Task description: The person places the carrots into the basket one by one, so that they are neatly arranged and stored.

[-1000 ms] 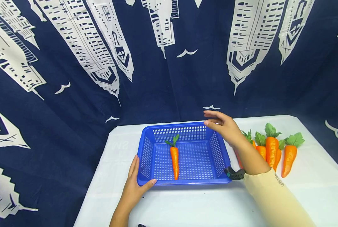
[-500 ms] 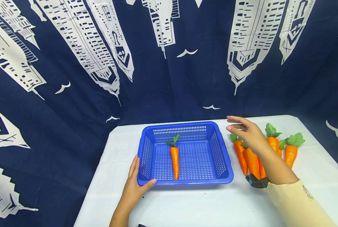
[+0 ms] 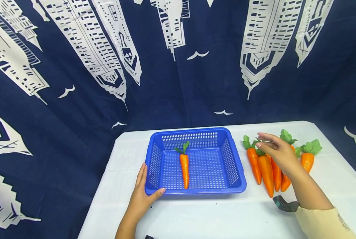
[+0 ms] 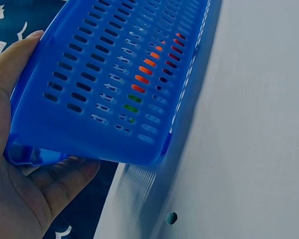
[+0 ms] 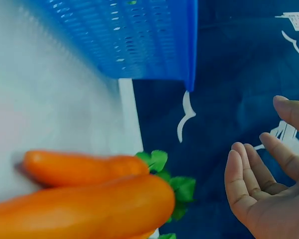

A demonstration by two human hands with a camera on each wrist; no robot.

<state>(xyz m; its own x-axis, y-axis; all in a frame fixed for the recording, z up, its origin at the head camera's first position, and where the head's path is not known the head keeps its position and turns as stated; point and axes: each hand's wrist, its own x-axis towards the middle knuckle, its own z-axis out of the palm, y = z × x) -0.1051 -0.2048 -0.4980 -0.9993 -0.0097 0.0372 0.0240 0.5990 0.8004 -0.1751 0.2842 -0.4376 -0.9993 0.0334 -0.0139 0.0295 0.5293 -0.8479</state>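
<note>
A blue plastic basket (image 3: 195, 191) sits on the white table with one carrot (image 3: 184, 169) lying inside it, leaves toward the back. At its front-left corner, my left hand (image 3: 142, 196) holds the rim, thumb along the front and fingers against the left side. The left wrist view shows that hand (image 4: 25, 199) around the basket corner (image 4: 89, 134). Over the carrot pile (image 3: 265, 174) to the right hovers my right hand (image 3: 280, 154), fingers loosely bent and nothing between them. In the right wrist view, the hand (image 5: 269, 199) is apart from the carrots (image 5: 89, 199).
Another carrot (image 3: 307, 162) lies at the right side of the pile. The white table (image 3: 195, 215) ends at a dark blue curtain (image 3: 178, 93) with white building prints. A small black object (image 3: 149, 237) shows at the bottom edge.
My right hand has moved from above the basket's right rim, rightward and nearer, to over the carrot pile. The left hand and basket stay in place.
</note>
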